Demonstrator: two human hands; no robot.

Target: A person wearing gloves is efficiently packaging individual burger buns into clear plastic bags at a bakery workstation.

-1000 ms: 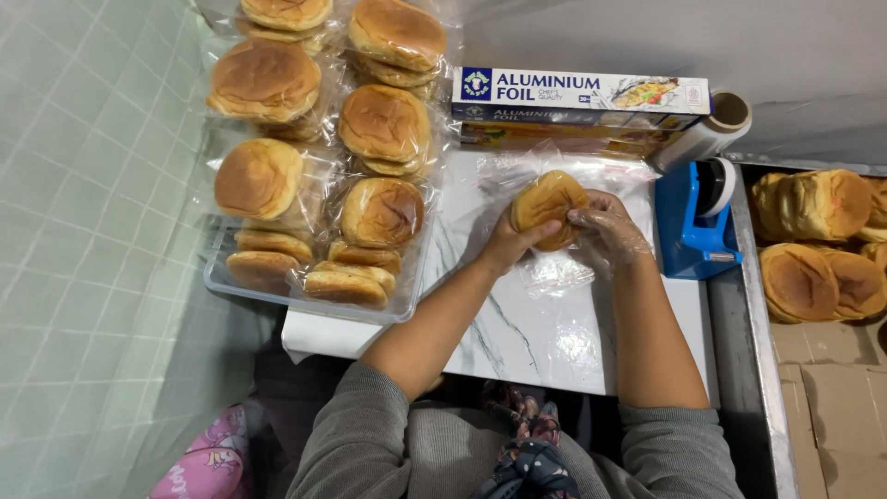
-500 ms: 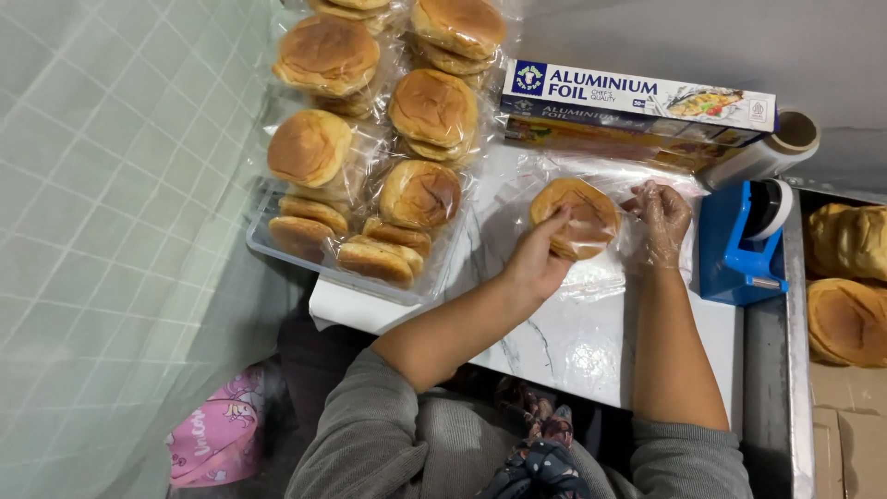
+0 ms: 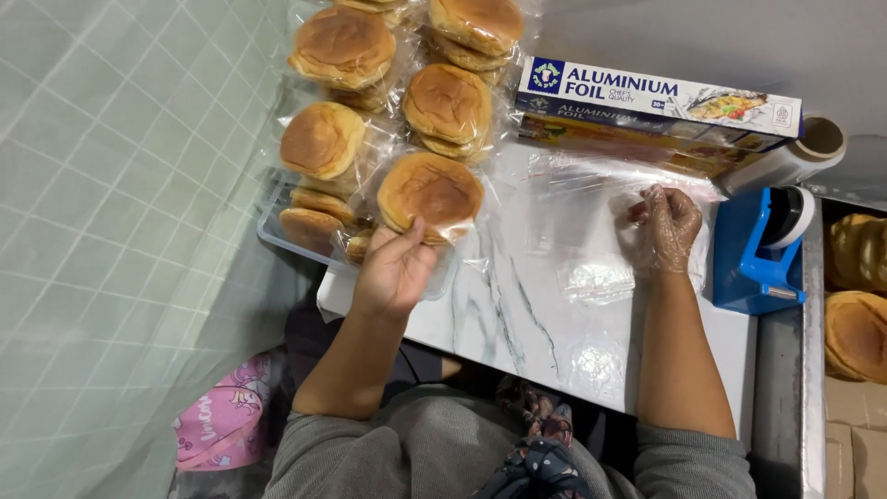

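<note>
Holding a wrapped bun point(image 3: 430, 192) at its near edge, the left hand point(image 3: 395, 271) has thumb and fingers closed around the clear film and sets the bun against the pile of wrapped buns point(image 3: 397, 102) in the clear tray point(image 3: 277, 236). The bun sits at the near right corner of this pile, about 10 o'clock from the person, partly over the tray rim and just beside the marble board point(image 3: 517, 314).

To do this step well, in my judgement, the hand should lower the bun flat so it does not slide off the rim, keep the loose ends of film underneath, and press only lightly, because the bread is soft and can be squashed.

The right hand point(image 3: 667, 226), in a thin clear glove, is at about 1 o'clock; its fingers are curled and seem to pinch the edge of the plastic film sheet point(image 3: 573, 231) lying on the board, though I cannot tell this surely. Behind it, at 12 o'clock, lies a long foil box point(image 3: 661, 102). At 2 o'clock stand a film roll point(image 3: 785, 157) and a blue tape dispenser point(image 3: 753, 254), and at 3 o'clock 2 unwrapped buns point(image 3: 855, 296) are seen
</note>
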